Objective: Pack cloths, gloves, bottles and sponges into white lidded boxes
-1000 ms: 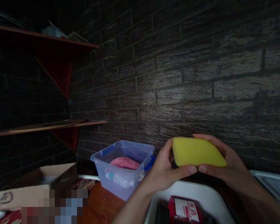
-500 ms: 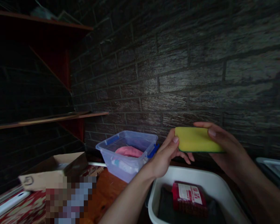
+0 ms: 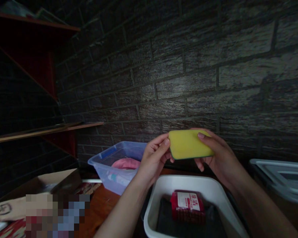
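I hold a yellow sponge (image 3: 188,144) with a dark green underside in both hands, level, in front of a dark brick wall. My left hand (image 3: 154,158) pinches its left end with thumb and fingers. My right hand (image 3: 218,155) grips its right end, fingers over the top and under it. Directly below the sponge stands a white tub (image 3: 188,185) with a red packet (image 3: 187,205) and dark cloth inside.
A clear plastic box (image 3: 109,165) with blue latches holds something pink, left of the tub. A cardboard box (image 3: 39,190) lies at the lower left on the wooden table (image 3: 101,208). Wooden shelves (image 3: 47,129) jut from the left wall. A grey lid (image 3: 280,175) sits at right.
The sponge has tilted flatter and shifted left and a little up in view. My left hand went from cupping it underneath to pinching its end. The view turned slightly right.
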Demonstrator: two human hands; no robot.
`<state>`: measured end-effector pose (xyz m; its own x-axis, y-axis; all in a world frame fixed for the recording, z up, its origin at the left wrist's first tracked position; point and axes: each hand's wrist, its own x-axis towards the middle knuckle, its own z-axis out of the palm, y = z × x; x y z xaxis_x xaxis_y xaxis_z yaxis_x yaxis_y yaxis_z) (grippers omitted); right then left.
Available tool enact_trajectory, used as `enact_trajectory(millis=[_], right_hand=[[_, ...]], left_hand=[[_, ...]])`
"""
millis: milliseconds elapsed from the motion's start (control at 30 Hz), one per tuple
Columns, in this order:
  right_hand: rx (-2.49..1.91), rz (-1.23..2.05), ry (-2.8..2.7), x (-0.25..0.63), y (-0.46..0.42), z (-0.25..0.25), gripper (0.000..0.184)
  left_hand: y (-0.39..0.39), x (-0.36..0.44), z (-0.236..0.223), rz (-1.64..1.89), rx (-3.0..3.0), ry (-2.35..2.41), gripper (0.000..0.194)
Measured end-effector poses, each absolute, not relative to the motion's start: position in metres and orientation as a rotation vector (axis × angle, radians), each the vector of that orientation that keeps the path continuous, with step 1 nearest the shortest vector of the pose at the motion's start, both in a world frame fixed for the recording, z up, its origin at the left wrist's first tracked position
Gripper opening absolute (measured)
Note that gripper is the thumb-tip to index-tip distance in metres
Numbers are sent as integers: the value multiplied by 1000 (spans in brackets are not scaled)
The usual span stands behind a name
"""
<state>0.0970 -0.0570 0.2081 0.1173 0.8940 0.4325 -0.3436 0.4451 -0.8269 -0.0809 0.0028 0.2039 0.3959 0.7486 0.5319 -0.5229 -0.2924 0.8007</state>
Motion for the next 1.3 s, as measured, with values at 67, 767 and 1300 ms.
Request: enact_trajectory(millis=[67, 767, 1300], right_hand=[[-610, 999, -1079, 97, -57, 209, 34], [-744, 1106, -965, 100, -36, 200, 46], [-388, 1126, -1076, 102, -41, 204, 47]], left_hand=[[3, -80, 204, 1238, 1366, 229, 37], [-6, -75, 201, 1421, 1550, 259, 59], [1, -79, 210, 1453, 1215, 270, 35]])
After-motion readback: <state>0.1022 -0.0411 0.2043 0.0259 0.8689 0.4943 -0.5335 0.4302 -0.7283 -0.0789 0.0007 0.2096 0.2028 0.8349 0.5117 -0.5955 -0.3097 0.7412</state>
